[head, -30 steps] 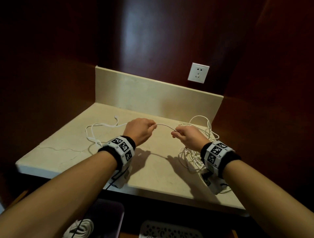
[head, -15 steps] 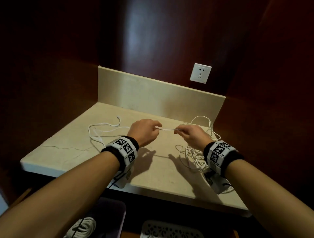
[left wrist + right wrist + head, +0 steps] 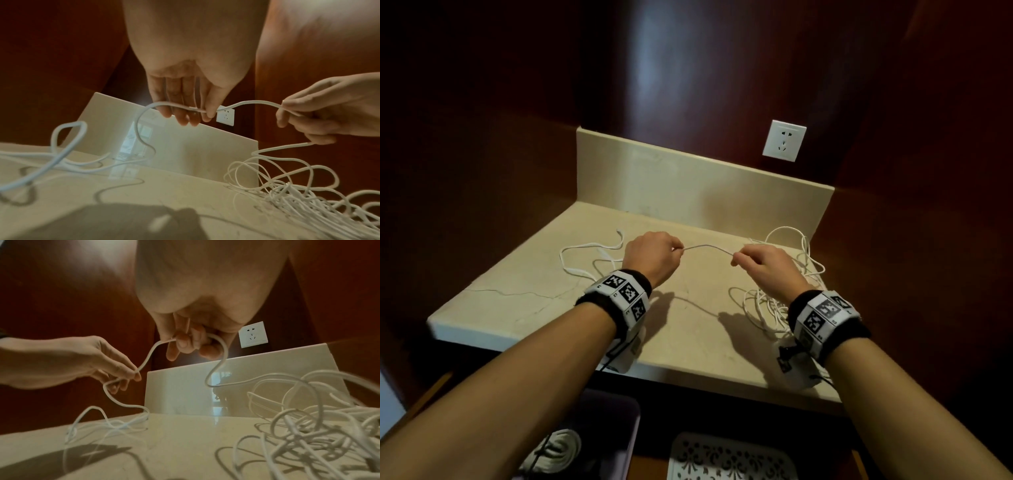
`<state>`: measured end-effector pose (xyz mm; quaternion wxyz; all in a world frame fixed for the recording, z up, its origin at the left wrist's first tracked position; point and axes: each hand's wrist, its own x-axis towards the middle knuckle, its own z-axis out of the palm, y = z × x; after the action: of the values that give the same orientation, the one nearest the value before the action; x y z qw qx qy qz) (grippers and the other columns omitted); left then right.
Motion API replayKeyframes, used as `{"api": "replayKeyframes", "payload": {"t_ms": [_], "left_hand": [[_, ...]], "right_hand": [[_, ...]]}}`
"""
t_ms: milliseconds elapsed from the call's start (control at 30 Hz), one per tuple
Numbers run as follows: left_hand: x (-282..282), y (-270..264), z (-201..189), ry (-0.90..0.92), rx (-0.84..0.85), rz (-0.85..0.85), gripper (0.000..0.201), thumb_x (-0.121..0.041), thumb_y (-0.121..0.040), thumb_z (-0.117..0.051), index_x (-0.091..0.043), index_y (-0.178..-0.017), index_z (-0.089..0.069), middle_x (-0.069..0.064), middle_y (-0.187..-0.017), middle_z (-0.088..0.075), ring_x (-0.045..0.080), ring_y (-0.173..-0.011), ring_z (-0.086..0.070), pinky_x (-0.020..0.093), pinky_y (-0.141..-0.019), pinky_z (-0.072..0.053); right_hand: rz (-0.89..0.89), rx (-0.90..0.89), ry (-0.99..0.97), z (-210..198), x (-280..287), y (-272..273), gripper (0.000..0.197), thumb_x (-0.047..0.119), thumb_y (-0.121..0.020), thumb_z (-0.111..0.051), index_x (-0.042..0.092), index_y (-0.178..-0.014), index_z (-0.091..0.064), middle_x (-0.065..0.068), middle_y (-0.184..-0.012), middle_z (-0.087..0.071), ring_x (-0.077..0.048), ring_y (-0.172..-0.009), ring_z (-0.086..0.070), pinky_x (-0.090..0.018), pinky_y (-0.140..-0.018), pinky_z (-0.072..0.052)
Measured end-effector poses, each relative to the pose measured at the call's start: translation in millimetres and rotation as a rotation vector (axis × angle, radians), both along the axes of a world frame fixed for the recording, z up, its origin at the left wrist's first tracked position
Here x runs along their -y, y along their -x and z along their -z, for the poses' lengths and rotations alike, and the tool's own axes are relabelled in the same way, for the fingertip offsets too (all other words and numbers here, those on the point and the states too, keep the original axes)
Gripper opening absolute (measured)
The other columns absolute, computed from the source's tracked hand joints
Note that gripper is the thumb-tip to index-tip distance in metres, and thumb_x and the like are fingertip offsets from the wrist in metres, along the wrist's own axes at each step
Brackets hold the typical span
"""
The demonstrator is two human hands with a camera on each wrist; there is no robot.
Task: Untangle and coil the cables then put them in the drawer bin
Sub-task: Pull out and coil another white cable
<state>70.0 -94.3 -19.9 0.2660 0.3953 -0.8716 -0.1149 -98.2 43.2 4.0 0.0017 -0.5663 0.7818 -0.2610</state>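
Head view alone shows what sits below the worktop: one dark bin holding one coiled white cord, and beside it one white perforated tray. My left hand and right hand both pinch the same thin white cable, a short span arching between them above the stone.

The left wrist view shows my left thumb and fingers closed on the cable, which is round and smooth. Left of them it drops in loose loops onto the pale, glossy, cracked worktop.

The right wrist view shows my right fingers curled round the cable. Right of them lies one tangled heap; I cannot count its strands. One white square wall socket sits beyond my fingers.
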Motion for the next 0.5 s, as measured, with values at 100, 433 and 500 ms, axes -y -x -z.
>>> {"api": "replayKeyframes", "payload": {"t_ms": [100, 433, 500], "left_hand": [[-8.1, -1.1, 0.7, -0.033, -0.018, -0.003, 0.029, -0.027, -0.093, -0.051, -0.032, -0.116, -0.069, 0.000, -0.115, -0.070, 0.026, -0.107, -0.061, 0.034, -0.086, -0.046], [-32.7, -11.3, 9.8, -0.218, -0.201, 0.253, 0.018, -0.034, -0.090, -0.062, -0.027, -0.098, -0.076, -0.004, -0.103, -0.071, 0.015, -0.098, -0.061, 0.033, -0.087, -0.046], [-33.9, -13.1, 10.4, -0.186, -0.165, 0.224, 0.019, -0.036, -0.092, -0.060, -0.027, -0.098, -0.076, -0.004, -0.102, -0.068, 0.016, -0.098, -0.059, 0.032, -0.083, -0.044]], "right_hand": [[0.033, 0.057, 0.047, 8.0, 0.0, -12.0, 0.022, 0.034, -0.095, -0.053, 0.030, -0.082, -0.071, 0.004, -0.083, -0.069, -0.013, -0.077, -0.056, -0.030, -0.069, -0.041], [0.162, 0.140, -0.009, 25.6, -11.5, -37.1, 0.022, 0.042, -0.092, -0.058, 0.029, -0.091, -0.075, 0.013, -0.070, -0.061, -0.015, -0.081, -0.060, -0.030, -0.071, -0.042], [0.174, 0.154, -0.019, 28.7, -12.4, -43.6, 0.022, 0.040, -0.093, -0.057, 0.027, -0.094, -0.075, 0.009, -0.071, -0.063, -0.017, -0.081, -0.061, -0.032, -0.073, -0.044]]}}
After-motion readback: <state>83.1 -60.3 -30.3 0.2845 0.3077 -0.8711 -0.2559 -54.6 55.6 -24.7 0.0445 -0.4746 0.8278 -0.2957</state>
